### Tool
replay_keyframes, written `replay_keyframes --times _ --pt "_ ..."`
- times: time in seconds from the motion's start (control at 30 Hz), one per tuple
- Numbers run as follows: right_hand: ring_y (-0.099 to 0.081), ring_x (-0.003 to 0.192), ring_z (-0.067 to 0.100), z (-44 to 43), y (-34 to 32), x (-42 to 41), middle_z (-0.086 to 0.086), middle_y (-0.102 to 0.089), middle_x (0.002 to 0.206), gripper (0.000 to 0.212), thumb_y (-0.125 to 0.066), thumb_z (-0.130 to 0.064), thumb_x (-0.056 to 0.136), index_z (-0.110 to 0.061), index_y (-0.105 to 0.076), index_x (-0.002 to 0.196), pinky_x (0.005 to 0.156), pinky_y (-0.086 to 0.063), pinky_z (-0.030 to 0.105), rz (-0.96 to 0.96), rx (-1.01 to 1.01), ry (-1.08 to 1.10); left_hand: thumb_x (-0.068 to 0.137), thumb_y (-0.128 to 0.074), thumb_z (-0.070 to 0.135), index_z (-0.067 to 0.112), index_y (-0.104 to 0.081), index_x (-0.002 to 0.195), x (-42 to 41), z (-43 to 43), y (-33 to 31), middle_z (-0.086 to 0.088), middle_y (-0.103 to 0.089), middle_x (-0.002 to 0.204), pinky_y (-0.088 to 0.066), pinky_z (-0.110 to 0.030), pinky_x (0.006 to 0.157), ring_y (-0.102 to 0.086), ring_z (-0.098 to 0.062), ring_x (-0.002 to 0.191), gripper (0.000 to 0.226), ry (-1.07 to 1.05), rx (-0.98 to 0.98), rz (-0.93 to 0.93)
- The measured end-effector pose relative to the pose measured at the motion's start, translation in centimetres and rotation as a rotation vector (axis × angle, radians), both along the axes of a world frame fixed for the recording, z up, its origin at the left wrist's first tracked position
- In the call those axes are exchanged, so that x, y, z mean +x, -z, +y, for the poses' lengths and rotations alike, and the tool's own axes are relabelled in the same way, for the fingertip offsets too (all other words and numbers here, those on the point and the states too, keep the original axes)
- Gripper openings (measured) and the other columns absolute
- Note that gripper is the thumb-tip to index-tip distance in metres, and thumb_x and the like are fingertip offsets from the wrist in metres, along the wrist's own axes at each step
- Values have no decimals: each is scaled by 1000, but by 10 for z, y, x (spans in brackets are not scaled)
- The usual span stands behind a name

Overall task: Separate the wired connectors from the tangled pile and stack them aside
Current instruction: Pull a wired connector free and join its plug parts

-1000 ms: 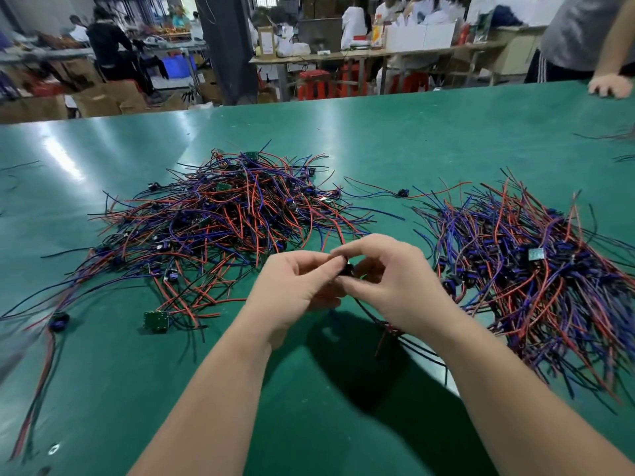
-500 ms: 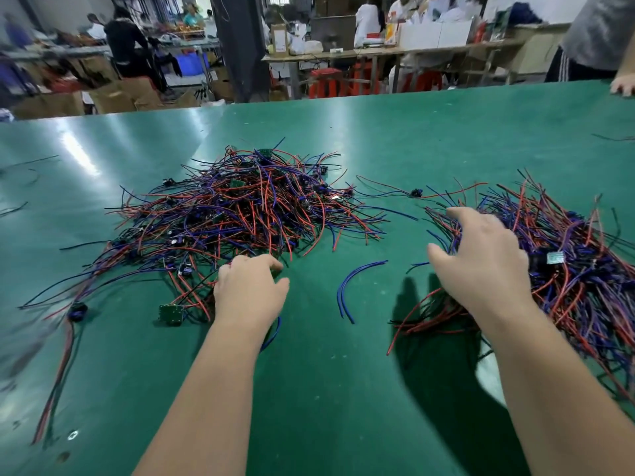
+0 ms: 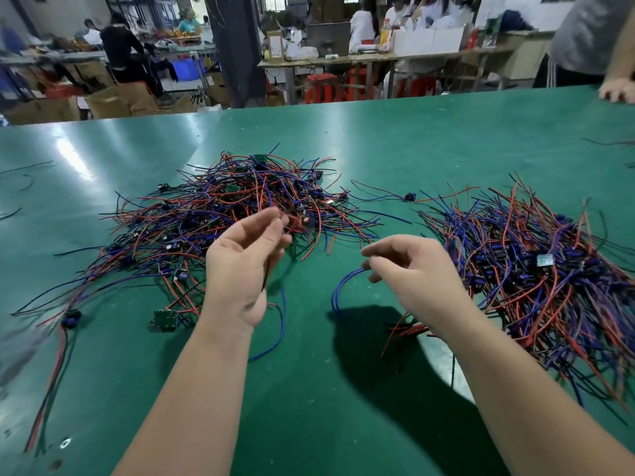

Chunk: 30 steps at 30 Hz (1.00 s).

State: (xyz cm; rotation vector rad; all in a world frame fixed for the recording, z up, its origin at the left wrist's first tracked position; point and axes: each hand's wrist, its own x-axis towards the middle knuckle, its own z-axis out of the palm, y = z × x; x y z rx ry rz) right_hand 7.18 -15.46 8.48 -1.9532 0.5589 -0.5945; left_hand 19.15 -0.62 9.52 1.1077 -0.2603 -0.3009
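left hand (image 3: 240, 269) now rises, fingers (image 3: 275, 221) pinching a thin dark wire (image 3: 265, 280) from the tangled red-blue wire pile (image 3: 206, 214); right hand (image 3: 415, 273) returns half-curled, hold unclear: another separation starts.

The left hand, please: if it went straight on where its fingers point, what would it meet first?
Probably the tangled pile of wired connectors: the left hand points forward into its near edge, though how high it hovers above the table is unclear.

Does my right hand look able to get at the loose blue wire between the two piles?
Probably yes: the blue wire lies uncovered on the table, and the right hand hangs with its fingertips right at the wire's upper end.
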Motion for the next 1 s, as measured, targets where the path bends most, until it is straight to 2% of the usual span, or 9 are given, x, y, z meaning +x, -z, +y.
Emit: replay_keyframes --times 0.1,0.23,0.37,0.53,0.67,0.73,0.83,0.93,1.0 --pt "-69 66 11 2 -1 1 0 -74 77 25 -55 0 88 -20 -70 90 63 -48 21 -69 187 -59 69 -63 16 29 -76 68 -5 3 -11 10 -74 78 -47 -17 64 -68 -2 70 18 110 -215 99" --pt "-68 67 13 2 -6 -1 4 -74 87 32 -56 10 85 -9 -65 109 58 -45 16 -224 583 -263 70 -61 14 28 -76 67 -12 2 -14 8 -74 77 -51 -16 65 -70 -4 73 20 204 -179 84" --pt "-67 71 10 2 -14 -6 9 -71 106 41 -69 -6 70 -11 -65 110 58 -47 13 -379 871 -466 66 -64 15 26 -77 68 -20 -3 -10 4 -74 77 -52 -15 62 -69 -5 67 17 300 -97 48" --pt "-62 61 6 -3 -20 -2 2 -73 92 30 -55 -27 76 -16 -63 102 53 -47 13 -546 1025 -322 59 -71 23 28 -77 73 -23 -4 -5 4 -74 79 -52 -16 64 -68 -5 64 16 417 -2 -25" --pt "-63 57 7 -7 -22 -1 0 -71 75 22 -59 -29 72 -16 -73 82 50 -47 15 -607 1020 -204 58 -74 27 28 -77 75 -24 -4 -3 1 -75 82 -51 -15 65 -66 -6 63 18 444 158 -147" --pt "-63 58 9 -9 -21 -2 2 -69 75 21 -63 -31 70 -16 -73 79 49 -46 17 -608 1016 -204 62 -74 20 24 -77 75 -26 -6 -2 0 -75 81 -50 -14 63 -65 -7 64 13 448 232 -214" --pt "-63 58 9 -11 -21 -3 4 -70 78 16 -64 -30 71 -18 -72 77 50 -46 17 -559 976 -213 69 -72 5 16 -75 72 -28 -6 -1 -4 -74 76 -49 -13 62 -66 -7 65 12 496 240 -252" --pt "-60 53 7 -10 -23 -4 3 -70 74 15 -62 -29 72 -19 -73 69 49 -47 16 -524 979 -217 68 -77 7 17 -77 74 -29 -5 -3 -4 -73 74 -51 -15 65 -67 -7 67 11 553 208 -256" --pt "-58 49 5 -10 -24 -5 1 -68 69 17 -62 -31 71 -17 -72 72 46 -46 16 -516 1061 -227 73 -69 12 18 -77 73 -28 -6 -5 -2 -71 69 -52 -17 66 -66 -8 66 10 528 140 -195"
